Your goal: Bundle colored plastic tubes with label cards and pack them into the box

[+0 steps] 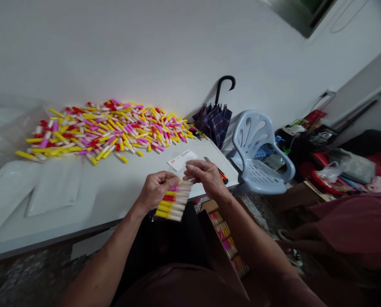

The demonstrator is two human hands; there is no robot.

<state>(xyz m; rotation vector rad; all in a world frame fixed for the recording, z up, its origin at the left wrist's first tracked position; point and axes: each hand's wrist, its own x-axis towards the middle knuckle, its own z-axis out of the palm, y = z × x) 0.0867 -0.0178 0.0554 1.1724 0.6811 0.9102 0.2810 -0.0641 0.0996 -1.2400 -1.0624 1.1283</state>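
My left hand [156,190] pinches the upper end of a clear bag [171,202] holding a row of several short marker-like tubes with pale bodies and yellow, red and pink caps. The bag hangs tilted over my lap, just off the table's front edge. Beside its top edge is my right hand [205,175], thumb and fingers drawn together; whatever lies between them is too small to make out. Just beyond my hands a white printed card [182,160] lies on the table. A wide heap of the same loose tubes [114,130] spreads along the wall.
Flat clear bags [54,187] lie at the table's left. An orange-and-black cutter [223,176] rests near the right edge. Below, an open carton [206,226] contains packed tubes [228,243]. A checked umbrella [214,123], a blue plastic chair [257,157] and another person [353,230] are at right.
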